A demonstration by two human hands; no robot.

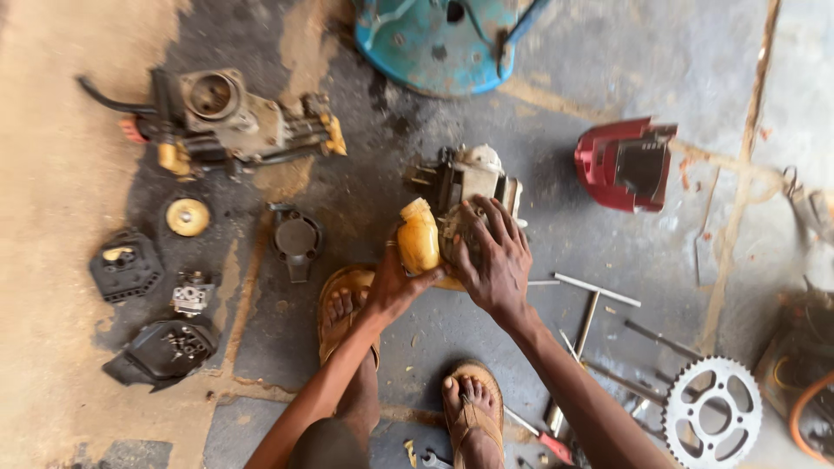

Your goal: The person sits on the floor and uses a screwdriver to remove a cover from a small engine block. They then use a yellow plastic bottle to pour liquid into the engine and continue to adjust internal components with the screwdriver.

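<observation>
A small engine block [465, 178] stands on the concrete floor in front of me, with a yellow plastic tank [419, 236] on its near side. My left hand [395, 282] grips the lower end of the yellow tank from below. My right hand [495, 252] lies flat over the near face of the engine, fingers spread and pressing on it. My two sandalled feet sit just below the hands.
A larger dismantled engine [234, 122] lies far left, with a yellow disc [188, 216], black covers [127, 265] and a small carburettor [192, 293] below it. A red housing [627, 162] is at right, a toothed sprocket [712, 412] and T-handle wrenches [591, 300] lower right, a blue stool [439, 39] at top.
</observation>
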